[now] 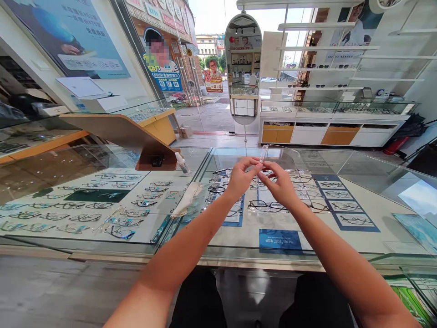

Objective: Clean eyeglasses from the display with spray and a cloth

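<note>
Both hands meet above the glass display counter (211,250), pinching a pair of eyeglasses (264,153) whose frame looks clear. My left hand (243,175) has thumb and fingers closed on it from the left. From the right, my right hand (277,182) grips it with fingertips together. A thin temple arm (287,149) stretches away to the right; the fingers hide much of the rest. Rows of eyeglass frames (268,206) lie under the glass below the hands. Left of them, a pale cloth (187,200) rests on the counter.
A small white spray bottle (182,162) stands beside a brown wooden stand (153,157). More frames (75,206) fill the left case. A blue card (280,240) lies near the front edge. Beyond the counter stand an oval mirror (243,68) and a shelved cabinet (334,130).
</note>
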The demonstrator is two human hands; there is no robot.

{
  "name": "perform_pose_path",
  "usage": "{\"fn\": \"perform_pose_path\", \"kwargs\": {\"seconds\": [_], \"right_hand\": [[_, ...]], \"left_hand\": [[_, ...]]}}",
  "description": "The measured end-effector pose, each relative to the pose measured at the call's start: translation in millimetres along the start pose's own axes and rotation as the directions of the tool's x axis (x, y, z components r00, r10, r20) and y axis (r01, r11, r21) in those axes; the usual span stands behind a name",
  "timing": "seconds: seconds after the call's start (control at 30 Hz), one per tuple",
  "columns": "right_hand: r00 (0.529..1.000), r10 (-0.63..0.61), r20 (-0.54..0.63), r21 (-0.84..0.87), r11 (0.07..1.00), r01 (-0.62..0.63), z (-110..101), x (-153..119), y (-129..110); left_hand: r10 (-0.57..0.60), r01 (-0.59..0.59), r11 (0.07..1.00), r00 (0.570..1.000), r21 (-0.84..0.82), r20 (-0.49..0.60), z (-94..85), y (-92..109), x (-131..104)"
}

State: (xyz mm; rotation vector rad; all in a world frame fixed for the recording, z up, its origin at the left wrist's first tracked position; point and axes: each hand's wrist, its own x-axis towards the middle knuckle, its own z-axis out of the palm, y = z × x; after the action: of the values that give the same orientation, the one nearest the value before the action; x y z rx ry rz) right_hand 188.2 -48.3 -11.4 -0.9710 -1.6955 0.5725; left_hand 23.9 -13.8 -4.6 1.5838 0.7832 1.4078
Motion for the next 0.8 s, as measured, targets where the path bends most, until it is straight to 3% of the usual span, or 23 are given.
{"fn": "perform_pose_path", "kwargs": {"seconds": [0.1,0.17,0.37,0.57,0.63,0.7,0.73,0.8], "right_hand": [[0.999,0.052,0.017,0.112,0.992,-0.053,0.7,-1.1,0.5],[0.996,0.083,0.041,0.193,0.977,-0.089,-0.2,-1.4,0.0],[0.983,0.175,0.053,0.361,0.915,-0.182,-3.9,-0.7,1.6],[0.979,0.203,0.007,0.355,0.915,-0.193,-3.2,-0.7,3.3],[0.978,0.207,-0.015,0.364,0.912,-0.188,-4.3,0.2,2.9],[0.976,0.216,-0.04,0.371,0.91,-0.186,-7.1,1.9,4.0],[0.974,0.218,-0.058,0.373,0.91,-0.181,-9.1,3.0,5.2],[0.972,0.212,-0.098,0.374,0.913,-0.161,-13.5,5.4,8.8]], "left_hand": [[-0.126,0.137,0.983,0.988,-0.12,0.09,0.0,2.4,-0.2],[-0.141,0.157,0.978,0.983,-0.138,0.12,-0.9,5.6,-0.2],[-0.033,0.045,0.996,0.989,-0.079,0.145,-7.6,14.4,2.6],[0.016,-0.027,0.998,0.979,0.052,0.204,-13.3,16.4,6.6],[0.08,-0.093,0.981,0.993,0.17,0.082,-23.8,16.0,12.9],[0.206,-0.13,0.924,0.962,0.361,-0.179,-42.1,14.7,22.0],[0.289,-0.116,0.877,0.902,0.466,-0.32,-54.1,13.7,27.0],[0.433,-0.013,0.784,0.728,0.621,-0.532,-81.4,10.7,36.3]]}}
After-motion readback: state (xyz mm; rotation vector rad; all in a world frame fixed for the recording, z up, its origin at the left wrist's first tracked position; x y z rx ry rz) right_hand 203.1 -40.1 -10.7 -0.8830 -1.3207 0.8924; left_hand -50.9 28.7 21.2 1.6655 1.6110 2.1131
